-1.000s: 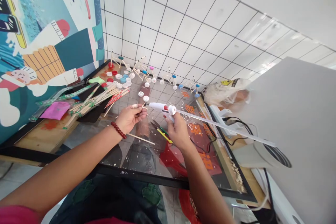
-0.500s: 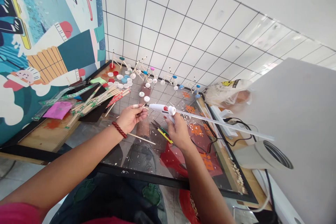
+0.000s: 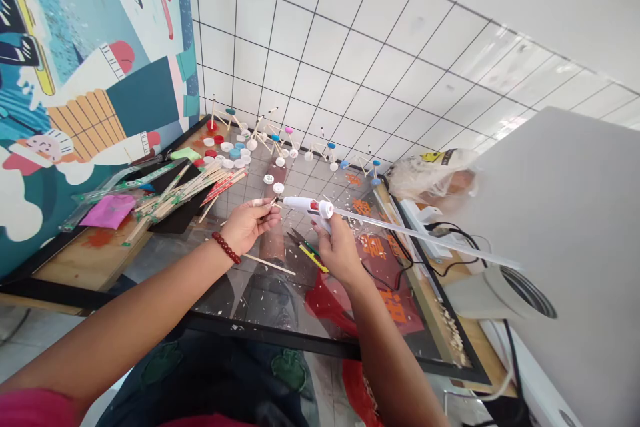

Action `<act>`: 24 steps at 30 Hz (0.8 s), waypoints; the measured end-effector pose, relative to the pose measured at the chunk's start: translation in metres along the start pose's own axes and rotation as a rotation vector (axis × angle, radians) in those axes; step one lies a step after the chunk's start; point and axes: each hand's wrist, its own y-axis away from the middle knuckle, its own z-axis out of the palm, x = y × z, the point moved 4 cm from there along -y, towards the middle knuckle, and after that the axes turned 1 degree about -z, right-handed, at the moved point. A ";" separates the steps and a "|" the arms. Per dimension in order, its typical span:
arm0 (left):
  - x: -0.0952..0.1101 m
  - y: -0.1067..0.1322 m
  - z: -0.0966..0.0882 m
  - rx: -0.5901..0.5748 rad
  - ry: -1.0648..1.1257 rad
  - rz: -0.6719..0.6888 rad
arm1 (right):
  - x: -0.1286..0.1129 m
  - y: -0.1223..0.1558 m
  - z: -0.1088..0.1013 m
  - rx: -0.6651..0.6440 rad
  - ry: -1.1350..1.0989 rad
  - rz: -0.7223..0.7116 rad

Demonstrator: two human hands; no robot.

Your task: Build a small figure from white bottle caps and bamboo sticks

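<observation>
My right hand [image 3: 339, 248] grips a white hot glue gun [image 3: 306, 206] with a long clear glue stick [image 3: 425, 236] trailing out to the right. The gun's nozzle points left at the tip of a thin wooden stick [image 3: 270, 203] pinched in the fingers of my left hand [image 3: 247, 223], which wears a dark red bead bracelet [image 3: 225, 248]. Both hands hover over the glass tabletop [image 3: 260, 293]. A second wooden stick [image 3: 267, 264] lies on the glass just below my left hand.
A heap of wooden sticks [image 3: 185, 188] and a pink sheet [image 3: 107, 211] lie at the left. Bottle caps [image 3: 227, 150] and small stick-and-cap models [image 3: 280, 140] stand by the tiled wall. Scissors [image 3: 307, 248] rest under my right hand. Power strip [image 3: 425, 227] and plastic bag [image 3: 433, 177] sit to the right.
Hardly anything moved: both hands keep the same hold, and the view only wobbled slightly.
</observation>
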 end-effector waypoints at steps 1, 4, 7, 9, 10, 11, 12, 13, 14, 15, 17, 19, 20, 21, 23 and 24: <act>0.000 0.000 0.000 0.000 -0.001 0.000 | 0.000 0.000 0.000 0.004 0.000 -0.001; 0.001 0.001 0.001 0.005 0.002 0.001 | -0.001 0.000 0.000 0.003 -0.009 -0.008; 0.001 0.001 0.001 0.009 0.006 0.005 | -0.002 0.000 0.000 -0.019 -0.024 -0.012; 0.000 0.001 0.000 0.008 0.002 0.006 | -0.002 0.000 0.000 -0.022 -0.029 -0.008; 0.000 0.001 0.000 0.006 -0.002 0.006 | -0.002 0.000 0.000 -0.018 -0.027 -0.005; 0.000 0.001 0.000 0.004 -0.005 0.005 | -0.001 0.000 0.000 -0.010 -0.022 -0.003; 0.000 0.000 0.000 0.002 -0.009 0.004 | -0.001 0.000 -0.001 -0.003 -0.016 -0.004; 0.000 0.000 0.000 0.001 -0.011 0.004 | -0.001 -0.001 -0.001 0.002 -0.010 -0.005; 0.000 0.000 0.000 0.000 -0.012 0.004 | -0.001 -0.001 -0.001 0.002 -0.007 -0.008; 0.000 0.001 0.000 -0.001 -0.012 0.004 | -0.001 -0.001 -0.001 -0.002 -0.007 -0.011; 0.001 0.001 0.000 -0.002 -0.012 0.005 | -0.001 -0.001 -0.001 -0.018 -0.012 -0.017; 0.001 0.001 0.000 0.002 -0.009 0.007 | -0.002 -0.001 -0.001 -0.028 -0.015 -0.020; 0.001 0.001 0.000 0.005 -0.008 0.007 | -0.003 -0.001 -0.001 -0.028 -0.013 -0.020; 0.001 0.001 0.000 0.008 -0.008 0.007 | -0.003 -0.001 -0.001 -0.025 -0.010 -0.018; 0.000 0.001 0.000 0.008 -0.007 0.008 | -0.003 -0.001 -0.001 -0.017 -0.001 -0.009; 0.000 0.001 0.000 0.006 -0.007 0.008 | -0.003 -0.001 -0.001 -0.012 0.002 -0.005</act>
